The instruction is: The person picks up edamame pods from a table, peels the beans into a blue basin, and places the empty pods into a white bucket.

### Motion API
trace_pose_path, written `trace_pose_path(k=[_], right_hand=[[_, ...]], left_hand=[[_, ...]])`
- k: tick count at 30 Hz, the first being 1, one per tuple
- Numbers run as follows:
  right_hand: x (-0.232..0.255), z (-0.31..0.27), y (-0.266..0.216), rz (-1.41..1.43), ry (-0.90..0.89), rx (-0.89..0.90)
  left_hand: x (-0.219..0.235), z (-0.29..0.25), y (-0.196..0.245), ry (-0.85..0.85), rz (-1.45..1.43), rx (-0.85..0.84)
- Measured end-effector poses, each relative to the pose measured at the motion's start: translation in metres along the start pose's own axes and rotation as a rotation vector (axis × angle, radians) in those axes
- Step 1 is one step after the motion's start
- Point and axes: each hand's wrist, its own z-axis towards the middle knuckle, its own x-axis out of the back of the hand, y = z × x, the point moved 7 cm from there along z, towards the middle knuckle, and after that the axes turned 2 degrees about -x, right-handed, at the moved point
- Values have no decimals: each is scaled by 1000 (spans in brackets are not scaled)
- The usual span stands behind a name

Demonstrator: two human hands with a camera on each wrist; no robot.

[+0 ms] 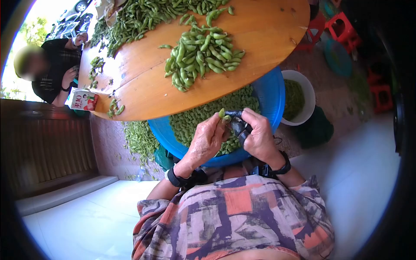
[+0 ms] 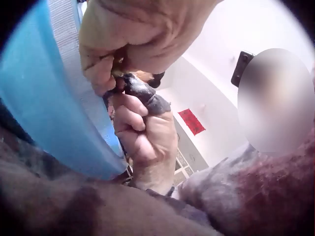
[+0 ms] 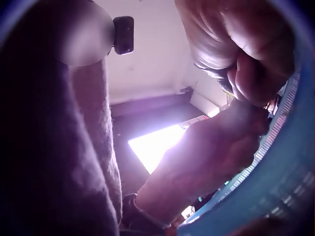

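My left hand (image 1: pixel 203 138) pinches a green soybean pod (image 1: pixel 222 113) between thumb and fingertips, over the blue basin (image 1: pixel 279 93). My right hand (image 1: pixel 261 136) meets it from the right, its curled thumb and forefinger in black coverings (image 1: pixel 239 128) and pinching at the pod's near end. Many shelled green beans (image 1: pixel 190 128) lie in the basin below both hands. In the left wrist view, the fingertips of the two hands come together around the pod, which is mostly hidden. The right wrist view is dark, and the pod is hard to make out there.
On the wooden table (image 1: pixel 268 34) lie a heap of pods (image 1: pixel 203 56) and a larger pile (image 1: pixel 138 26). A white bucket (image 1: pixel 310 97) stands right of the basin. Empty-looking hulls (image 1: pixel 138 138) cover the floor at left. Another person (image 1: pixel 52 65) sits across, near a carton (image 1: pixel 82 99).
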Motion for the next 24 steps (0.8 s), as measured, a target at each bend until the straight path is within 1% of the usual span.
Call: trace_pose_path(k=[1, 2, 3, 4, 5, 6, 7, 8, 9, 10, 11, 12, 13, 14, 15, 16, 17, 19, 20, 21, 22, 23, 24], right_hand=[[-4, -1, 2, 4, 4, 12], [-6, -3, 2, -69, 50, 51], [-6, -4, 1, -142, 96, 89], [-5, -5, 0, -140, 120, 106], [-2, -3, -2, -137, 124, 115], [5, -3, -6, -122, 142, 126], [13, -3, -10, -107, 161, 135], [28, -6, -9, -161, 186, 156], [47, -9, -5, -173, 251, 75], [71, -12, -6, -270, 341, 161], [92, -14, 5, -323, 476, -18], [112, -17, 15, -440, 514, -68], [127, -20, 25, -498, 522, -159], [136, -24, 28, -545, 560, -151], [141, -26, 28, -593, 599, -142], [141, -28, 30, -594, 599, -141], [141, -29, 31, -574, 608, -130], [142, -29, 31, -555, 623, -122], [139, -27, 32, -526, 598, -161], [134, -26, 32, -497, 573, -203], [127, -23, 23, -414, 550, -174], [121, -23, 22, -413, 550, -182], [108, -18, 24, -231, 429, -176]], left_hand=[[-1, 1, -6, -11, -56, 26], [-1, 1, -8, -8, -48, 18], [-3, 1, -12, -19, -203, 71], [-5, 1, -15, -30, -360, 124], [-3, 2, -18, -28, -354, 117], [-5, 3, -18, -95, -204, 77], [-7, 6, -6, -161, -54, 39], [-6, 3, 14, -156, 96, -46], [-2, 4, 25, -156, 100, -49], [6, 6, 36, -190, 203, -110], [12, 9, 47, -224, 306, -171], [28, 15, 72, -51, 465, -372], [40, 23, 90, 61, 639, -391], [51, 35, 97, 180, 657, -398], [57, 45, 108, 237, 876, -558], [60, 55, 117, 260, 1042, -596], [62, 66, 115, 252, 1110, -634], [68, 82, 105, 127, 1069, -572], [70, 83, 106, 123, 1068, -574], [75, 81, 113, 226, 1067, -626], [79, 76, 117, 326, 1063, -673], [80, 74, 116, 319, 1062, -671], [89, 67, 114, 400, 955, -627]])
